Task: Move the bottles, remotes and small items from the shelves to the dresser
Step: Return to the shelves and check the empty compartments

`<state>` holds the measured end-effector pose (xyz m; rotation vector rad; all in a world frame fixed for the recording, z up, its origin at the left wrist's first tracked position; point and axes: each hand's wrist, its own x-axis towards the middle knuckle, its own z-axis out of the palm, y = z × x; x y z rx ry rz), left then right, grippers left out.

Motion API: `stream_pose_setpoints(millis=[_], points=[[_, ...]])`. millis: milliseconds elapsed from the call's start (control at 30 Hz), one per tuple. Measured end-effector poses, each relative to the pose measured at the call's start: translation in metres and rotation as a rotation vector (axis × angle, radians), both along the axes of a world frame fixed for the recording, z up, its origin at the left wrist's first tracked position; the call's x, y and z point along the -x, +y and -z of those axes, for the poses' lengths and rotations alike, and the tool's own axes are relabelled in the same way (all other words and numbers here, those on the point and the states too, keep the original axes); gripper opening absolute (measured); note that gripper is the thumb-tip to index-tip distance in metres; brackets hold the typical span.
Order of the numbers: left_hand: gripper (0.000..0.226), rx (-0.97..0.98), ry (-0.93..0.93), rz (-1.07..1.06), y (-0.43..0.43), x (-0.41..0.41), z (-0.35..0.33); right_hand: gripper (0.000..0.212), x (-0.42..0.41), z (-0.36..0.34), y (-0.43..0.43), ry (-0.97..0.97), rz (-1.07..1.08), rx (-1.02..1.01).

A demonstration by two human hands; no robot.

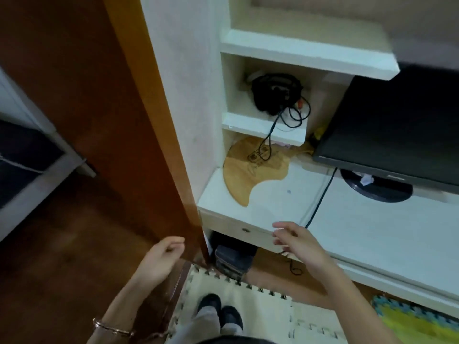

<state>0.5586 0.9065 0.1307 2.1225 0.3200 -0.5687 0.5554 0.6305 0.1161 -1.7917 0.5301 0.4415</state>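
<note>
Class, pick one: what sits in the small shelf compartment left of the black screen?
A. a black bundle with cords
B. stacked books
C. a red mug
A: a black bundle rests on that shelf, its cords trailing over the front edge.

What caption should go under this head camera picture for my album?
Right hand reaches open toward the white shelves; left hand curls by the brown door.

I count two hands, two dark shoes, one bracelet, one wooden door, one black monitor, one wooden board and one cable tangle.
</note>
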Motion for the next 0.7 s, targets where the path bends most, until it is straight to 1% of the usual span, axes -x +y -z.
stream_pose_setpoints(millis=[67,133,200,267,400,467,567,700], points=[[0.019,0.057,-0.161,0.07,-0.01,-0.031,-0.037,0.017,-0.02,-0.045,0.006,-0.17,-0.034,0.017],[0.017,0.104,-0.399,0.194,-0.028,-0.056,-0.09,0.017,-0.037,-0.092,0.01,-0.346,-0.074,0.041],[0.019,0.19,-0.62,0.209,-0.042,-0.074,-0.147,0.016,-0.053,-0.143,0.013,-0.523,-0.123,0.073],[0.022,0.27,-0.831,0.213,-0.052,-0.089,-0.199,0.018,-0.067,-0.195,0.015,-0.679,-0.178,0.149],[0.026,0.32,-1.145,0.175,-0.068,-0.113,-0.286,0.022,-0.081,-0.296,0.016,-0.966,-0.205,0.262],[0.038,0.348,-1.264,0.129,-0.071,-0.124,-0.319,0.021,-0.085,-0.337,0.018,-1.129,-0.174,0.308],[0.055,0.368,-1.369,0.081,-0.072,-0.136,-0.364,0.023,-0.095,-0.392,0.027,-1.325,-0.132,0.349],[0.062,0.455,-1.479,0.052,-0.078,-0.146,-0.417,0.027,-0.109,-0.457,0.041,-1.535,-0.073,0.444]])
